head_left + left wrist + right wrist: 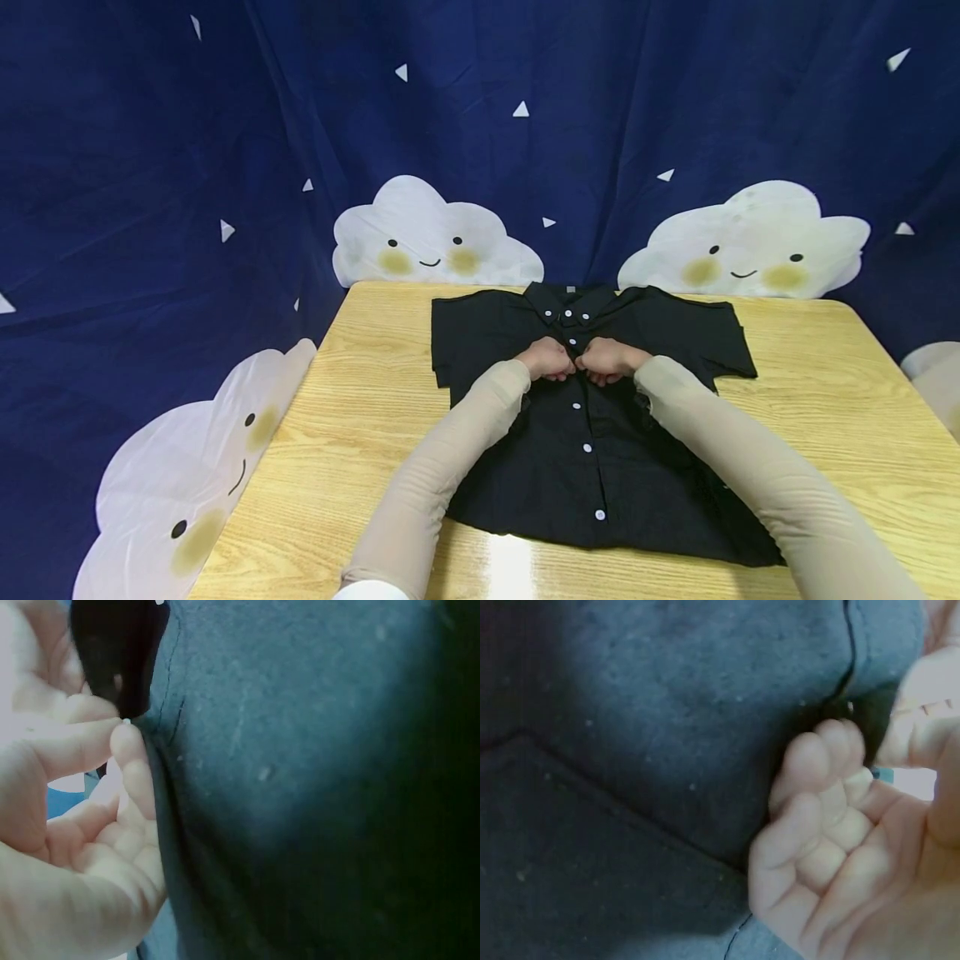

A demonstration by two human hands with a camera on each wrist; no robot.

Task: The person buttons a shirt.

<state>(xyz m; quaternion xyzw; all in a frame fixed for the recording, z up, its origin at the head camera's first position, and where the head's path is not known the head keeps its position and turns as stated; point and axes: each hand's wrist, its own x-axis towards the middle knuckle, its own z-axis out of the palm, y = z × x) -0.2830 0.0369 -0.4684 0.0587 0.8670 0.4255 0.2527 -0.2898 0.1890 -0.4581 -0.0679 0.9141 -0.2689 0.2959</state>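
Observation:
A black short-sleeved shirt (pixel 525 467) lies front up on the wooden table, its collar at the far side. White buttons (pixel 576 406) run down its front. My left hand (pixel 547 358) and right hand (pixel 606 360) meet at the front opening, below the collar. In the left wrist view, the left thumb and finger pinch at a small white button (pixel 127 721) beside a raised dark flap of the front edge (pixel 120 656). In the right wrist view, my right fingers (pixel 802 840) curl at the front edge, gripping the cloth; part of the grip is hidden.
The wooden table (pixel 375 375) shows on both sides of the shirt. Behind it hangs a dark blue curtain (pixel 465 125) with white triangles and smiling clouds (pixel 435 225). Light glares off the table's near edge.

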